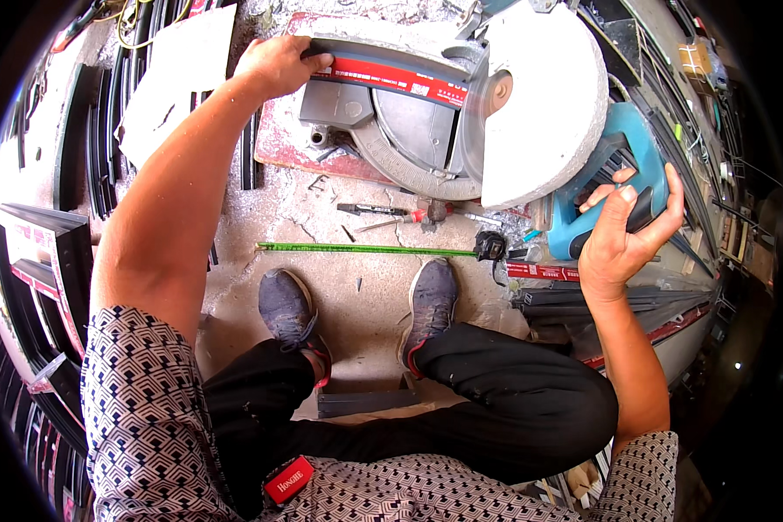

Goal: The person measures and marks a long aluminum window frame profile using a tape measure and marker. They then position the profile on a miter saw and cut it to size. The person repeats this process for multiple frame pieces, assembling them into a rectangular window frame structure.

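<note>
My left hand [274,68] is closed on the left end of a dark metal profile [391,57] with a red printed film strip along it. The profile lies across the grey base [413,130] of a miter saw, its right end reaching the saw's blurred grey disc. My right hand [622,230] is wrapped around the saw's teal handle [574,200], at the right of the large white blade guard [552,104]. What the fingers press inside the handle is partly hidden.
A green tape measure blade [365,249] stretches across the floor from its black case [490,245]. A black marker [371,209] and a red-handled hammer [431,211] lie nearby. Dark profiles [104,139] lie at left, more [592,300] at right. A small dark frame [39,261] stands left.
</note>
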A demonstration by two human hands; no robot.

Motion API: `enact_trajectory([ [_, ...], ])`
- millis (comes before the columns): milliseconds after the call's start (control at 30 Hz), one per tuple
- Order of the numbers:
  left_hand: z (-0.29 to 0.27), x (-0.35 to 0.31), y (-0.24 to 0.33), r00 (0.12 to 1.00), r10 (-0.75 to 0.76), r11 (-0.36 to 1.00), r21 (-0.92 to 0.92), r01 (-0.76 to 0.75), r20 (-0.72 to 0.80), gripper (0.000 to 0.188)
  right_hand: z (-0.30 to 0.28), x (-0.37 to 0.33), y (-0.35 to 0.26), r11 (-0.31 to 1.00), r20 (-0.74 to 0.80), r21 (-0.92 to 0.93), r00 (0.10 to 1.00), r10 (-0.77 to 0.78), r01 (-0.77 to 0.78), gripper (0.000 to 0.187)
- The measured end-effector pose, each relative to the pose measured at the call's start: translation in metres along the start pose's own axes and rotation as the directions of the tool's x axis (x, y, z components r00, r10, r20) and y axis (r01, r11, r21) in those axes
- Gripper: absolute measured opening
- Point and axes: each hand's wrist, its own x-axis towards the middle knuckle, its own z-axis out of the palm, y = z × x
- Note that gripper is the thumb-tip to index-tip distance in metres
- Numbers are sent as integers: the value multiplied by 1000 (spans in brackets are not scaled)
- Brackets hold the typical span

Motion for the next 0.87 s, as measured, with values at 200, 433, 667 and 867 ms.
enact_trajectory([
  [200, 0, 1, 0, 1000, -3, 1000, 6, 3, 5, 62, 1, -4, 2, 1000, 3, -4, 1000, -1, 1, 56],
  [433, -2, -1, -1, 1000, -6, 1000, -8, 6, 0, 62, -1, -8, 5, 1000, 19, -10, 1000, -5, 5, 56],
  [667, 0, -1, -1, 999, 8, 1000, -26, -9, -41, 61, -1, -12, 8, 1000, 27, -17, 1000, -11, 11, 58],
  [867, 7, 1, -6, 994, 30, 996, -85, -39, -107, 63, -2, -17, 12, 1000, 24, -21, 1000, -17, 18, 60],
])
